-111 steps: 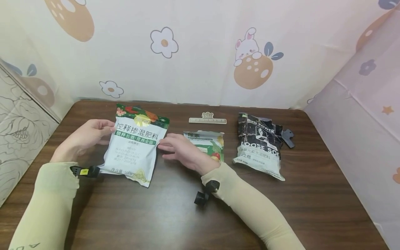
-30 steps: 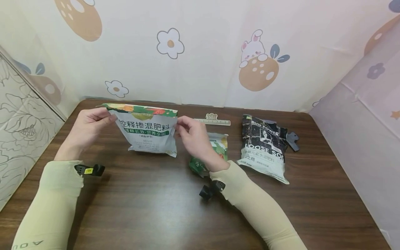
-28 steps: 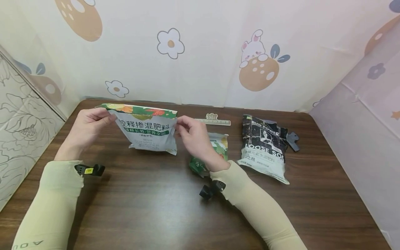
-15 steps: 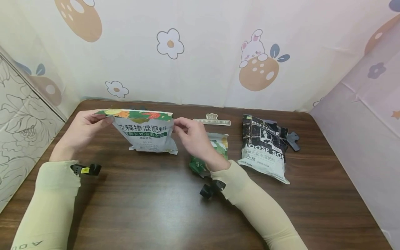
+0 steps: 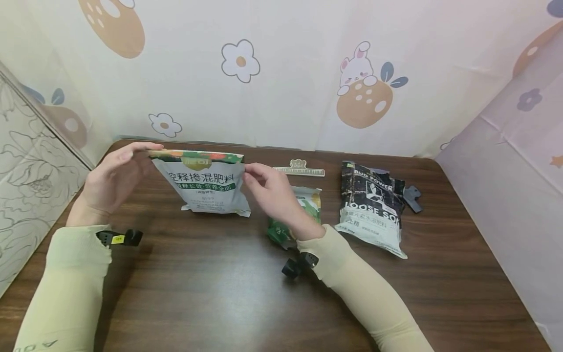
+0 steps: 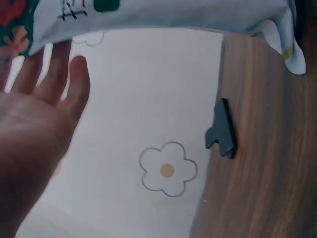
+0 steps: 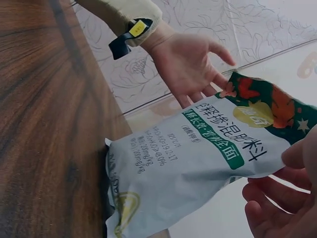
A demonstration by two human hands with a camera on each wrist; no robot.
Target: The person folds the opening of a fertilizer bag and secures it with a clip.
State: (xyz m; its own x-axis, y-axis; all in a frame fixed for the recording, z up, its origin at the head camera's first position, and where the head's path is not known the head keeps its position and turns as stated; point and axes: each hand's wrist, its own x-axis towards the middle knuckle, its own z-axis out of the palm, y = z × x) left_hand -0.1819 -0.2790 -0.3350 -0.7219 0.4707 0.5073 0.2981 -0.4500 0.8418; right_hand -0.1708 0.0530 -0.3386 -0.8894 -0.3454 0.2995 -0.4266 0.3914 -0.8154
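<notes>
A white fertilizer bag (image 5: pixel 206 198) with a green, flower-printed top stands upright on the table, its top folded toward me in the head view. My right hand (image 5: pixel 277 195) pinches the bag's right edge near the top between thumb and fingers; the right wrist view shows this fertilizer bag (image 7: pixel 178 153) between them. At the upper left corner, my left hand (image 5: pixel 114 181) has its fingers straight and touching or just beside the bag's edge. In the right wrist view the left hand (image 7: pixel 185 62) is spread, palm showing, thumb apart from the bag.
Partly behind my right forearm lies a small green-and-white packet (image 5: pixel 310 201). A black-and-white soil bag (image 5: pixel 371 205) lies to the right, with a dark grey clip (image 5: pixel 412 199) beside it. A pale clip (image 5: pixel 303 168) rests near the back edge. Another dark clip (image 6: pixel 223 130) is behind the fertilizer bag.
The fertilizer bag, leaning back earlier, was raised upright with both hands pinching its top edges. My left hand has since let go of the corner and straightened its fingers; the right keeps its pinch.
</notes>
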